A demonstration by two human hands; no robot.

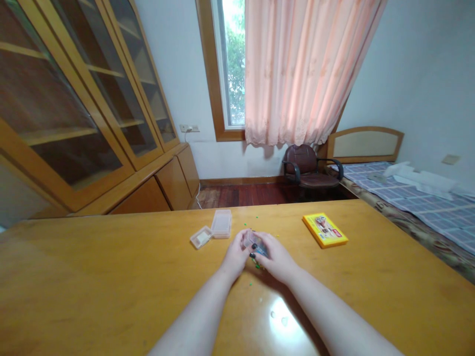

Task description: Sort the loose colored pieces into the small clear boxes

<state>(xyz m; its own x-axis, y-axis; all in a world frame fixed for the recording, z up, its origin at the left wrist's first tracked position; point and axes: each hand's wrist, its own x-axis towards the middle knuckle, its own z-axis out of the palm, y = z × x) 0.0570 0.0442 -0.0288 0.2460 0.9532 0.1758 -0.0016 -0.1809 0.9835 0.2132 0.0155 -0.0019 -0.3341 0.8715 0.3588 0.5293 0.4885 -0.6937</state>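
Note:
Near the middle of the wooden table (111,277), my left hand (236,252) and my right hand (276,254) are wrapped round a small clear plastic box (249,239) from both sides. Something blue shows between the fingers of my right hand. Small green and yellow pieces (257,266) lie scattered under and around the hands. Left of the hands stand a stack of clear plastic boxes (221,224) and a small open tray (201,237) with something pale in it.
A yellow box (325,230) lies on the table to the right. Beyond the far edge are a brown armchair (306,168) and a bed (419,185). A glass-fronted cabinet (107,69) stands at the left.

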